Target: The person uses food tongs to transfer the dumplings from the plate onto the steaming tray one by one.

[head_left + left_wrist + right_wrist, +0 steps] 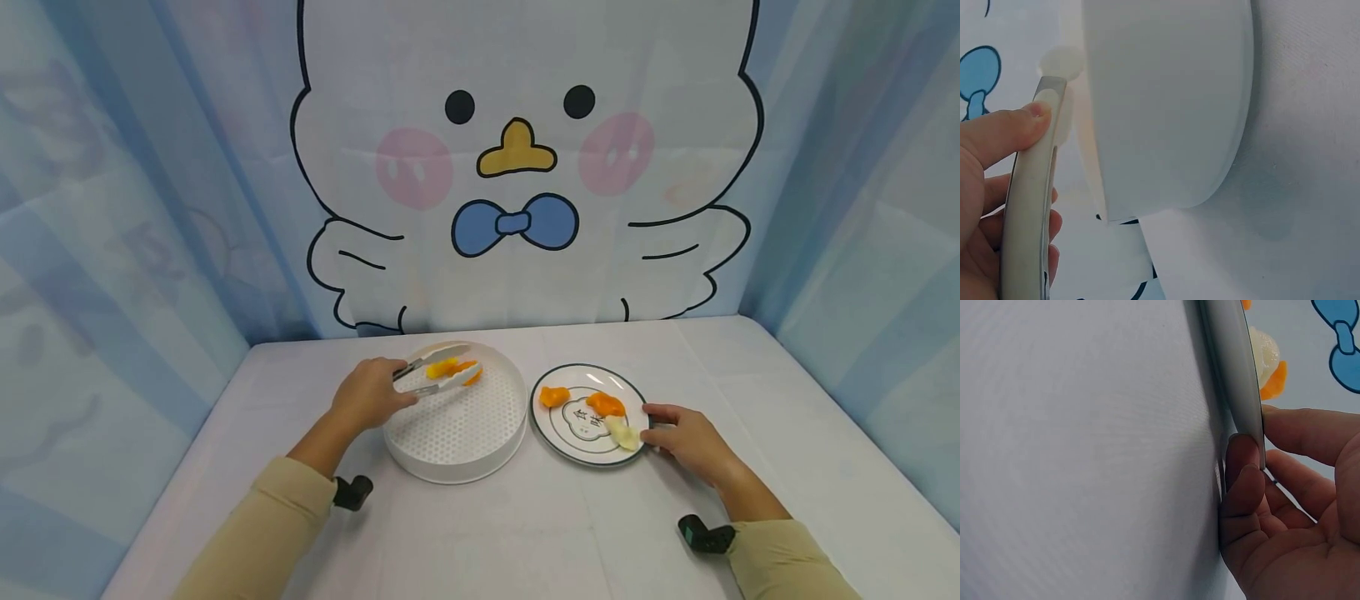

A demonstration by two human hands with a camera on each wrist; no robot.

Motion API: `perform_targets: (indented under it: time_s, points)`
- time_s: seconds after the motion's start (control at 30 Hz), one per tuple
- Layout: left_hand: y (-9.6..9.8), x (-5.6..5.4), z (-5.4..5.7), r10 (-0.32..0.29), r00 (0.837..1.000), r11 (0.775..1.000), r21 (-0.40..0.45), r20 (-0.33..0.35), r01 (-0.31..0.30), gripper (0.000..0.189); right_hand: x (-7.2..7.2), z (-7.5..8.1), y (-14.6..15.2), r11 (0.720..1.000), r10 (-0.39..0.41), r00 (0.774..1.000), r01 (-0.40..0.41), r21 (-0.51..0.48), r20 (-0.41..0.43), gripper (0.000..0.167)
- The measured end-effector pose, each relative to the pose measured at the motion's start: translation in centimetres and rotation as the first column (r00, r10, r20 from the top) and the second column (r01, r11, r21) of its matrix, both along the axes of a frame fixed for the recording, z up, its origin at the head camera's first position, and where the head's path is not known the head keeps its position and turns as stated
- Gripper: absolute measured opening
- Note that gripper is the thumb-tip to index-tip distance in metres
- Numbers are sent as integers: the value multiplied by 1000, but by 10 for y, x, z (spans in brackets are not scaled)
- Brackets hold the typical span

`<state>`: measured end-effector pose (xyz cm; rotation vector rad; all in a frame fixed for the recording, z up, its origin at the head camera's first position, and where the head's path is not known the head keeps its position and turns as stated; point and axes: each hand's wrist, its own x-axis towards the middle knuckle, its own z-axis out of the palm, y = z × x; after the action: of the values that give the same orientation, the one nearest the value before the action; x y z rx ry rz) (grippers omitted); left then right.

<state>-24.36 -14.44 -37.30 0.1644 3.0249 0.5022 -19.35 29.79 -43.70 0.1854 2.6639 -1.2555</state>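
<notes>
My left hand (367,393) grips a pair of metal tongs (1027,200), thumb on one arm and fingers on the other side. The tongs' arms are spread over a round white steamer tray (457,429) with a dimpled or perforated floor. A yellow piece (439,368) and an orange piece (471,375), like dumplings, lie between the arms in the head view. My right hand (693,443) pinches the right rim of a white dark-rimmed plate (557,435), thumb above and fingers underneath. Two orange pieces (554,397) and a pale yellow piece (622,433) sit on this plate.
Both containers stand side by side on a white-covered table (525,533), tray left, plate right. A curtain (517,283) printed with a cartoon bird hangs behind the table's back edge. Dark camera mounts (352,492) sit at both wrists.
</notes>
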Motion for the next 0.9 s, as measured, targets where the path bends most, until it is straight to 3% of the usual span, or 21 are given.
perform_targets:
  time_s: [0.5, 0.9]
  points:
    - [13, 14, 16, -54, 998, 998, 25, -36, 55, 65, -1, -1, 1, 1000, 4, 1000, -4, 7, 3, 62]
    - [35, 19, 15, -109, 994, 991, 76, -20, 110, 62, -2, 1, 0, 1000, 0, 1000, 0, 12, 4, 62]
